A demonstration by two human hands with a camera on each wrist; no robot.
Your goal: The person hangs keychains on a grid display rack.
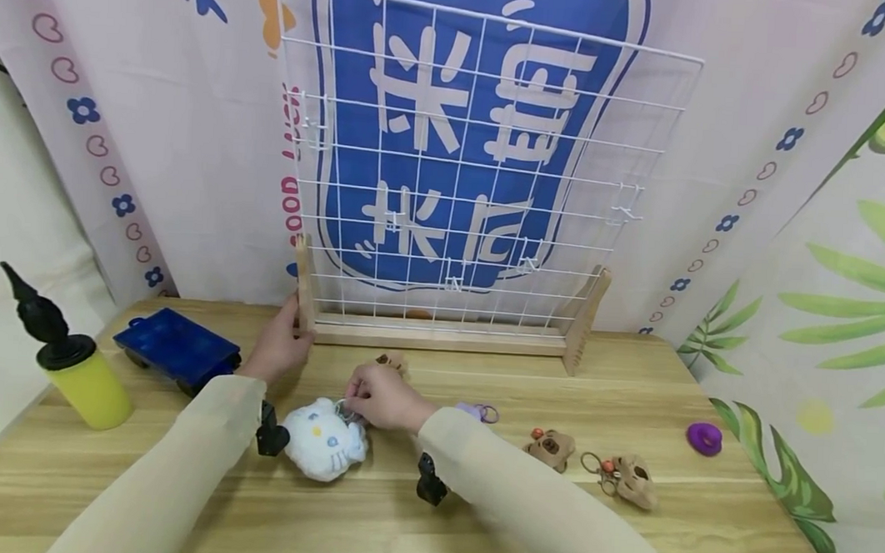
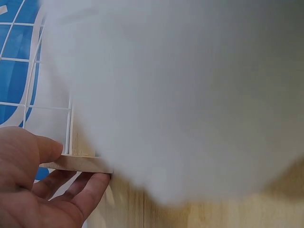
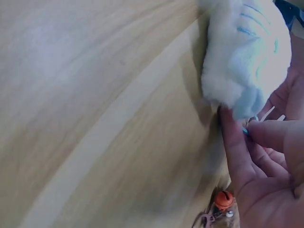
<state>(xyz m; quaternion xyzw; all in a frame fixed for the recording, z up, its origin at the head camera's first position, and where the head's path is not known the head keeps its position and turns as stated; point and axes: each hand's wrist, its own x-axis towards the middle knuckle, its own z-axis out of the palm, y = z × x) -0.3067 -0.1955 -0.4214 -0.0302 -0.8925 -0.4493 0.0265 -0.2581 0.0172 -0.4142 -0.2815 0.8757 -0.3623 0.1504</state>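
A white plush cat-face keychain point(image 1: 321, 445) with blue eyes and whiskers hangs or rests just over the table, between the two forearms. My right hand point(image 1: 391, 397) pinches its ring between thumb and forefinger; the right wrist view shows the plush point(image 3: 251, 57) beside those fingers. With my left hand point(image 1: 279, 345) I grip the left wooden foot point(image 1: 304, 282) of a white wire grid rack point(image 1: 439, 340). Thumb and fingers lie on opposite sides of that wood in the left wrist view, where a blurred white mass point(image 2: 180, 95) covers most of the picture.
Small hooks point(image 1: 453, 275) hang on the grid. Brown plush keychains point(image 1: 551, 449) with orange bells, a purple keychain point(image 1: 470, 410) and a small purple hat point(image 1: 704, 438) lie to the right. At left are a blue toy cart point(image 1: 178, 344) and a yellow pump bottle point(image 1: 94, 388).
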